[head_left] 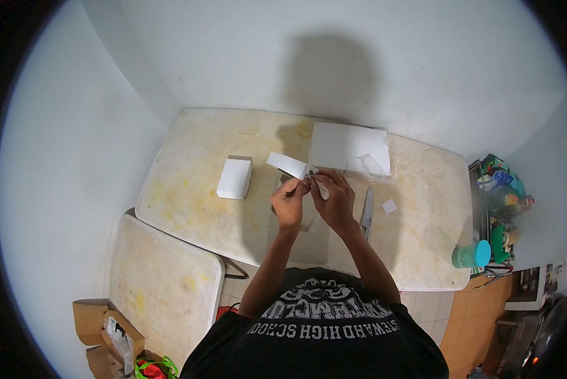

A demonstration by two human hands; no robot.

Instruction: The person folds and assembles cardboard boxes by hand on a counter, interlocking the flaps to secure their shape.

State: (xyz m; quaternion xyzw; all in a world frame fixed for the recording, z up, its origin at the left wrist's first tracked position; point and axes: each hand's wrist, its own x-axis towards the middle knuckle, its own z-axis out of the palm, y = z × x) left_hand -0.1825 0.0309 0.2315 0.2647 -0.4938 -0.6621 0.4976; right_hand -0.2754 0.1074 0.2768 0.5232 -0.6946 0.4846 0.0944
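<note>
Above the middle of the table I hold a small white box [286, 165] at its right end, where a flap seems to stick out. My left hand [287, 201] is closed, its fingertips pinching near that end. My right hand [335, 197] is closed beside it, thumb and fingers at the same flap. The fingers hide most of what is being pinched. Left of my hands, another white box [235, 179] sits closed on the table. A knife [367, 208] lies just right of my right wrist.
White flat boxes [340, 142] with clear plastic wrap [375, 165] lie at the table's back. A white paper square [389, 206] is right of the knife. A blue-lidded container [471, 254] stands near the right edge. A cardboard box [100, 328] is at lower left.
</note>
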